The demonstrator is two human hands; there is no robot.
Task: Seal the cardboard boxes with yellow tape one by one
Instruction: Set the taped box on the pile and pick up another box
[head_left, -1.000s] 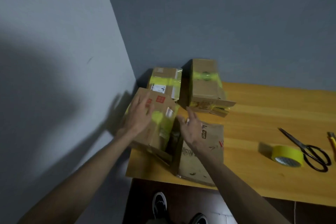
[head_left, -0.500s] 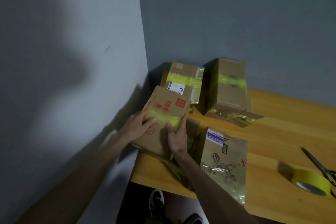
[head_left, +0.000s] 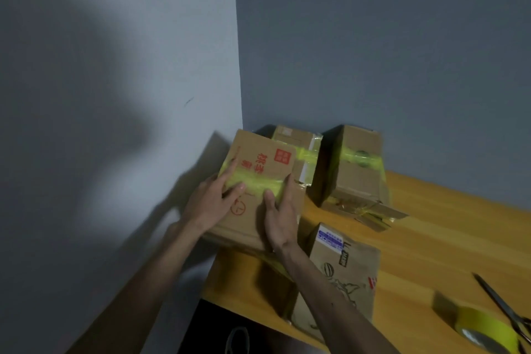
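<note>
A cardboard box with red print (head_left: 265,159) and a strip of yellow tape across its top sits at the table's left corner by the wall. My left hand (head_left: 209,204) lies flat on its left part, straight fingers pressing on the tape. At the box's right edge rests my right hand (head_left: 280,218), thumb and forefinger spread straight on the top; its other fingers are hidden. The yellow tape roll (head_left: 485,327) lies at the lower right, apart from both hands.
Two taped boxes stand behind, one (head_left: 298,138) in the corner, another (head_left: 359,181) with loose flaps beside it. A printed box (head_left: 347,270) lies near the front edge under my right forearm. Scissors (head_left: 500,304) lie by the roll on the wooden table (head_left: 445,238).
The red-printed box has moved back toward the corner and wall under both hands. My right hand shifted from beside the box onto its top. The view has panned left.
</note>
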